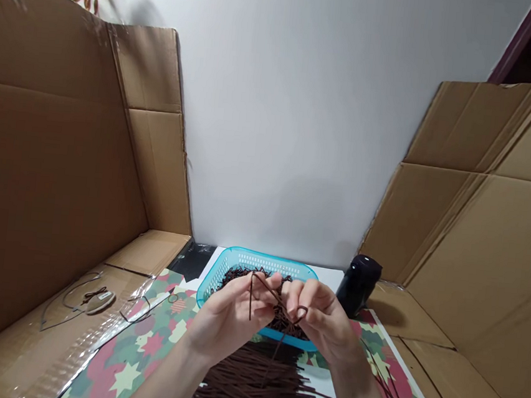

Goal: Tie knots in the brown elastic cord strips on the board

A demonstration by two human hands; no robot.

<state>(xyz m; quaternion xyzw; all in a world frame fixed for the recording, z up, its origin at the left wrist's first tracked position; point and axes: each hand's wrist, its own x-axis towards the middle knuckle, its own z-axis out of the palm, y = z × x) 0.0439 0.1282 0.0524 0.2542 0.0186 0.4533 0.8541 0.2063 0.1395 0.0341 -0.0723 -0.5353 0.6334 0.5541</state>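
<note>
My left hand (228,314) and my right hand (326,322) are raised close together above a pile of cut brown cords (250,382). Between them runs one thin brown cord (267,283), pinched by the fingertips of both. One end hangs down over the left fingers, while a small loop stands out at the right thumb and forefinger. Another thin length dangles below the right fingertips. Behind my hands is a blue plastic basket (267,255) holding many short, curled or knotted brown pieces. My fingers hide part of the basket and of the cord's middle.
A dark cylindrical container (359,286) stands right of the basket. Loose cords (392,392) lie on the patterned cloth (157,345) at the right. A pale oval object (100,302) with cord is at the left. Cardboard walls (50,191) flank both sides, with a white wall behind.
</note>
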